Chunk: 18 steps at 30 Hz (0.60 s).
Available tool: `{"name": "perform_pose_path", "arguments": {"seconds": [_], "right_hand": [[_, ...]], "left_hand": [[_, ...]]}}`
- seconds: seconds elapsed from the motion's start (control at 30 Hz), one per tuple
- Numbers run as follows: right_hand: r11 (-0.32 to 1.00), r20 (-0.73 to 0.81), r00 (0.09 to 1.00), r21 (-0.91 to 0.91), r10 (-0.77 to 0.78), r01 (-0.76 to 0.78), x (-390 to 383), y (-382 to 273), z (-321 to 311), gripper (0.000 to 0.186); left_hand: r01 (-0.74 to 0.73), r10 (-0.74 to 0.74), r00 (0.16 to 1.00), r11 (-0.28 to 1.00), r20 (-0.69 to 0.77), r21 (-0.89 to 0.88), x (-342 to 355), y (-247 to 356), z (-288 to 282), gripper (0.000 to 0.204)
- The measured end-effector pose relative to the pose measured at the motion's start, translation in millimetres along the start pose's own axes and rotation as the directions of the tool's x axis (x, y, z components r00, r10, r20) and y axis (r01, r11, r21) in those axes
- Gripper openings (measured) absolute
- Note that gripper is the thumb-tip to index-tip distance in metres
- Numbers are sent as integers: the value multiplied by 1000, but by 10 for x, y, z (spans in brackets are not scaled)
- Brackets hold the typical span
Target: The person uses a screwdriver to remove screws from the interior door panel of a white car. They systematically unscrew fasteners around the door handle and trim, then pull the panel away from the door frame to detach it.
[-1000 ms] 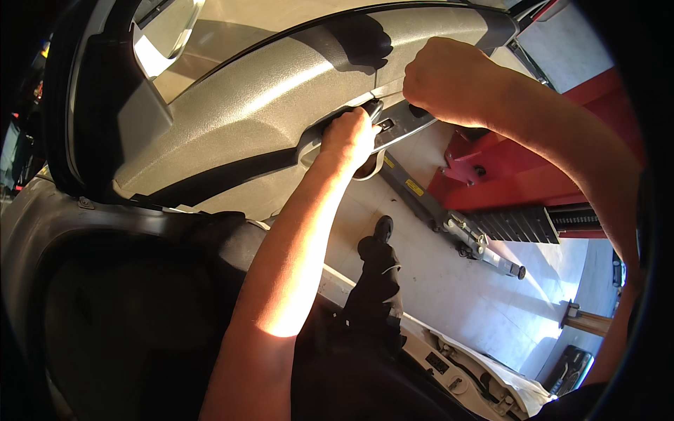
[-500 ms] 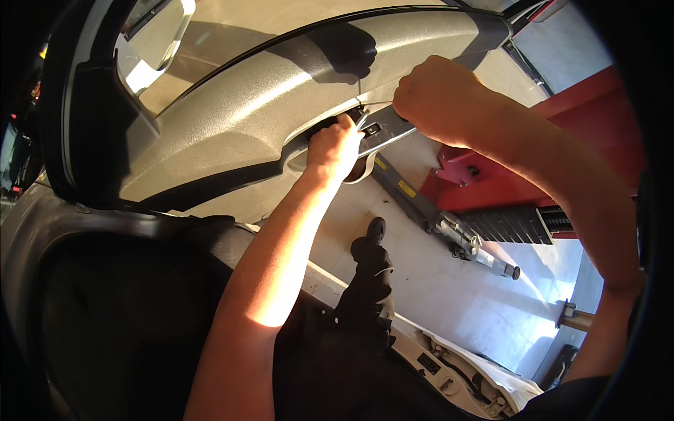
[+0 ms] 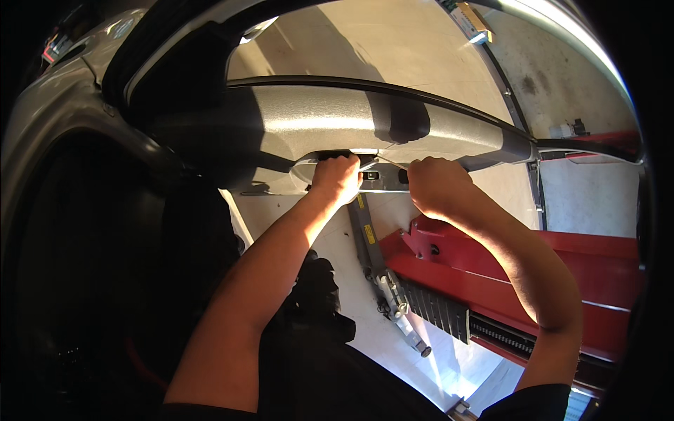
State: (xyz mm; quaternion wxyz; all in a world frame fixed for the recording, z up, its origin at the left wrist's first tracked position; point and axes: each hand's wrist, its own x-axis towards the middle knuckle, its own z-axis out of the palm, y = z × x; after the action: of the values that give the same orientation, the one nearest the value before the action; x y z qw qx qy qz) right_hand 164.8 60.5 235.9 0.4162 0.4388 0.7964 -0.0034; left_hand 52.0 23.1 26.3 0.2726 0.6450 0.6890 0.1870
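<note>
While fist-tight, right hand (image 3: 439, 184) around slim rod (image 3: 392, 163); left hand (image 3: 337, 178) curled, hold unclear, at grainy door panel (image 3: 312, 116)

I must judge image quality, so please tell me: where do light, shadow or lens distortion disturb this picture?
Head view: a bright streak crosses the grey textured door panel, broken by dark shadows; head view: pale glossy floor shines nearly white below; head view: lower left almost black, details lost; head view: edges visibly curve toward the black rim.
</note>
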Motion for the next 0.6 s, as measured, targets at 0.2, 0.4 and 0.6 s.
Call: {"name": "perform_pose_path", "arguments": {"seconds": [0.2,0.4,0.6], "right_hand": [[999,28,998,-14,-49,49,57,80,-77,20],[976,61,979,-79,-197,201,186,177,-189,20],[941,-46,953,-179,-299,287,80,184,-84,20]], "left_hand": [[315,-304,937,948,174,-39,106,296,-139,29],[230,-228,972,973,-58,23,106,154,156,20],[298,-297,954,955,-53,13,66,131,274,22]]}}
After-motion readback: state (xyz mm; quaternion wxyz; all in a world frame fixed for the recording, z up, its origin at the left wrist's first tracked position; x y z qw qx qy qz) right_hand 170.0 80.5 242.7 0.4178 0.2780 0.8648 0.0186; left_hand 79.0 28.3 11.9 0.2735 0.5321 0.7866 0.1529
